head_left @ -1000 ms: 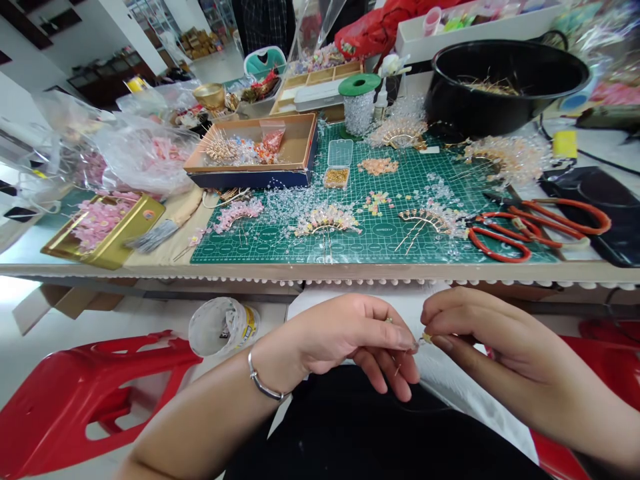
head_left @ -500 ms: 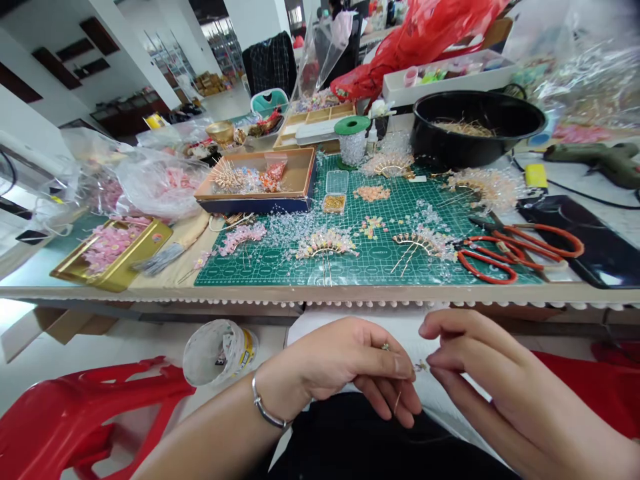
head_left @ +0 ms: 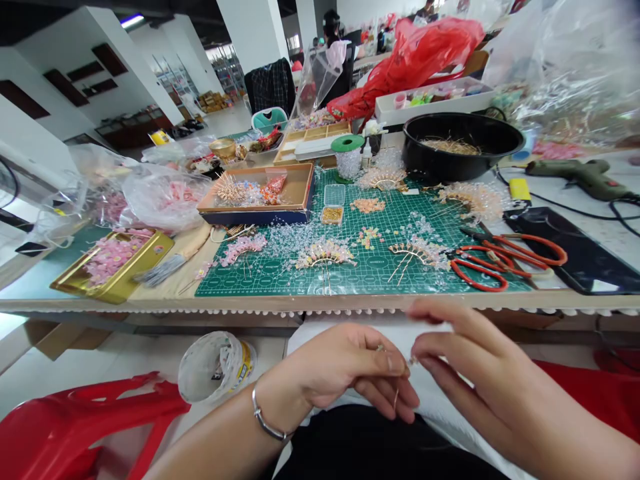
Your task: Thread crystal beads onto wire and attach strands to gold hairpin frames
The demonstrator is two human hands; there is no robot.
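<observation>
Over my lap, my left hand (head_left: 370, 370) is closed in a pinch. A thin gold wire (head_left: 396, 399) runs down across its fingers, and a tiny bead-like piece (head_left: 381, 348) shows above the thumb. Just to the right, my right hand (head_left: 465, 363) has its upper finger raised and its lower fingertips together at a tiny, pale, blurred bit (head_left: 413, 361) close to my left fingertips. Beyond the table edge, beaded hair combs (head_left: 325, 255) lie on a green cutting mat (head_left: 280, 277), with loose yellow and pink beads (head_left: 369, 237) behind them.
Red-handled pliers (head_left: 480, 267) and a dark phone (head_left: 575, 257) lie at the right, near a glue gun (head_left: 575, 175). A black basin (head_left: 460, 167) stands behind. At left are a gold tin (head_left: 117, 287) and an open box (head_left: 257, 215). Below stand a bucket (head_left: 200, 373) and red stool (head_left: 100, 413).
My right hand has shifted slightly left and up, its upper finger now blurred. My left hand keeps its pinch on the wire. The camera view has tilted up a little.
</observation>
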